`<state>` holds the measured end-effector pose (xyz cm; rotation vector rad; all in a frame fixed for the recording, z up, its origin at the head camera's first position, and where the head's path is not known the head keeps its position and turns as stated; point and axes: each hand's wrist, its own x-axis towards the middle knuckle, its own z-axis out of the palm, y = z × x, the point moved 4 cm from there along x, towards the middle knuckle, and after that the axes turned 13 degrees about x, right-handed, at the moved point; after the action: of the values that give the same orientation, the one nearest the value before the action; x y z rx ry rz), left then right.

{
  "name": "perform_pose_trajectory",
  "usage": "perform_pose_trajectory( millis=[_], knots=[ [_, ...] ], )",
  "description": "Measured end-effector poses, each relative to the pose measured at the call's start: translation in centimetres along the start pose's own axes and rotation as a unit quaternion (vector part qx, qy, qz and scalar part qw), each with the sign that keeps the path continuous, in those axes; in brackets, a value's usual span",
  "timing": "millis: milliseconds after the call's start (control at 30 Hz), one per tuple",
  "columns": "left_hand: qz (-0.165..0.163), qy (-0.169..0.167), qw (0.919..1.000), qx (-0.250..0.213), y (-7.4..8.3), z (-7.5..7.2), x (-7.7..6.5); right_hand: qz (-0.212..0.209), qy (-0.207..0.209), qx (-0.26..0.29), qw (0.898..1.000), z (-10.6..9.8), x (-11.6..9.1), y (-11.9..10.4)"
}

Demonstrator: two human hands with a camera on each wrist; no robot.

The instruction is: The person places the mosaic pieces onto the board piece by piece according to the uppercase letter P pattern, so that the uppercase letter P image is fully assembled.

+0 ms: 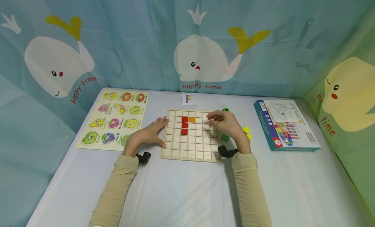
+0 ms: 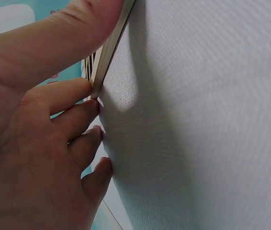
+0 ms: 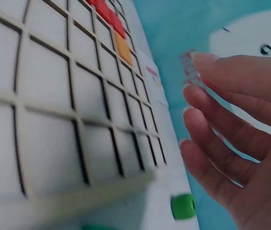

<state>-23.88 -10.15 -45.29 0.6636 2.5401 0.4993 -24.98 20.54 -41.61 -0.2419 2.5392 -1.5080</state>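
A wooden grid board (image 1: 191, 145) lies flat on the table with three red square tiles (image 1: 184, 125) in one column and an orange tile (image 1: 192, 119) beside the top one. My left hand (image 1: 149, 132) rests at the board's left edge, thumb and fingers spread; the left wrist view shows the thumb and fingertips along the board's side (image 2: 107, 52). Above the board's right part hovers my right hand (image 1: 227, 123), fingers loosely bent. In the right wrist view its thumb and fingertips stand slightly apart, with nothing visible between them.
Right of the board lie a round green piece (image 1: 225, 109), a green block (image 1: 225, 138) and yellow blocks (image 1: 246, 129). A toy box (image 1: 288, 124) stands farther right. Behind the board is a small pattern card (image 1: 188, 99); a fruit puzzle board (image 1: 114, 126) lies left. Curtains surround the table.
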Motion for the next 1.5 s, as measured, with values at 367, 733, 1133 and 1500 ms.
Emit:
perform_pose_trajectory(
  millis=[367,733,1133,1500],
  knots=[
    [0.007,0.004,1.0,-0.001,0.1,-0.1,-0.1,0.039,0.049,0.015,0.998,-4.4,-1.5,2.0],
    [0.007,0.008,0.9999,-0.005,0.2,-0.2,-0.3,0.143,0.053,0.047,0.987,-7.5,-3.6,5.4],
    [0.01,0.008,0.9999,-0.002,0.2,-0.1,-0.2,0.204,0.044,0.081,0.975,-9.2,-4.9,8.7],
    [0.017,0.006,0.9998,-0.007,0.3,0.0,-0.1,0.205,0.011,0.022,0.979,-9.6,-5.4,8.9]
  ],
)
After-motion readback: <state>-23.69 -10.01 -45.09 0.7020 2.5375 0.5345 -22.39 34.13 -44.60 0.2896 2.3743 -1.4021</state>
